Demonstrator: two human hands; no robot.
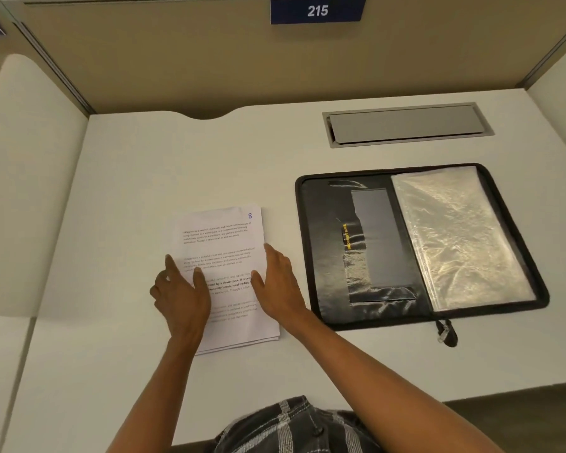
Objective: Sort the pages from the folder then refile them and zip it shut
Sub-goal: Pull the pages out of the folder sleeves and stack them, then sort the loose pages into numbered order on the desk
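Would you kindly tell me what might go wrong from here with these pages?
The stack of pages is slightly fanned at its near edge, so sheets could slip out of order under the left hand and right hand. The crinkled clear sleeve in the open folder might snag or crease pages going in.

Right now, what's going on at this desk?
A person seems to be squaring up a stack of pages on the desk. The left hand rests on the stack's left side and the right hand presses against its right edge; neither grips it. The top page carries a handwritten 8. The folder lies open and unzipped to the right of the stack, its zip pull at the near edge. The pages are not yet refiled.
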